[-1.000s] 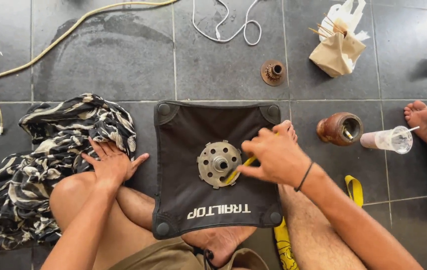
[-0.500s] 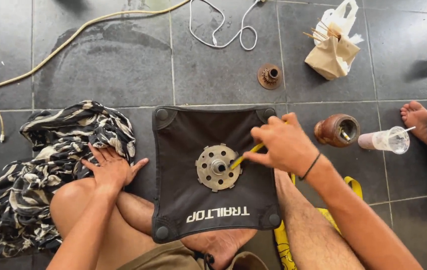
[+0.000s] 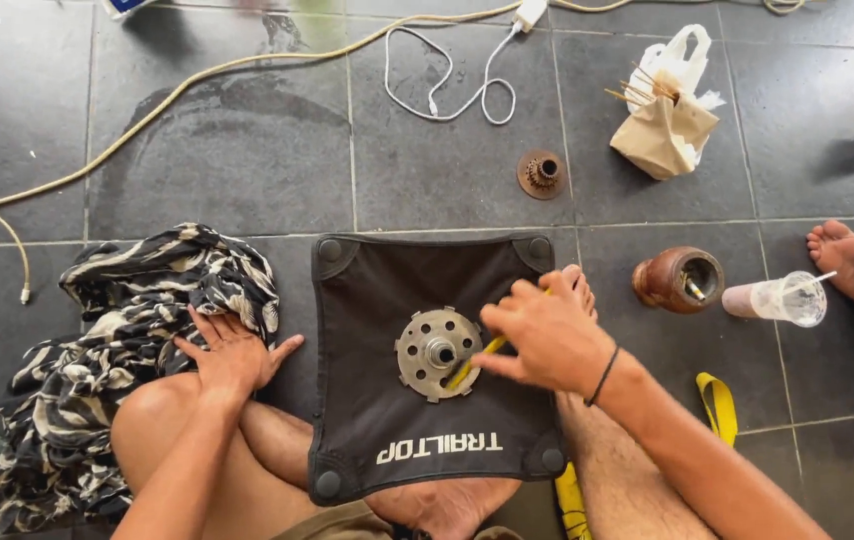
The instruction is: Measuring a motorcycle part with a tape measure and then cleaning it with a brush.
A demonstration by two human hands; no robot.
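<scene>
Metal disc [image 3: 435, 353] lies flat mid-mat [image 3: 367, 290], just left of the right hand [image 3: 542, 333], which pinches a yellow tool [image 3: 477, 358] slanting down-left onto it; left hand [image 3: 232, 352] rests flat, apart.

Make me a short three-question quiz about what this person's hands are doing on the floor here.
1. True or false: the right hand holds a yellow tool against the round metal disc.
2. What does the left hand rest on? A) the plastic cup B) the patterned cloth C) the paper bag
3. What does the disc lie on?

Key: 1 true. 2 B. 3 a black fabric mat.
</scene>
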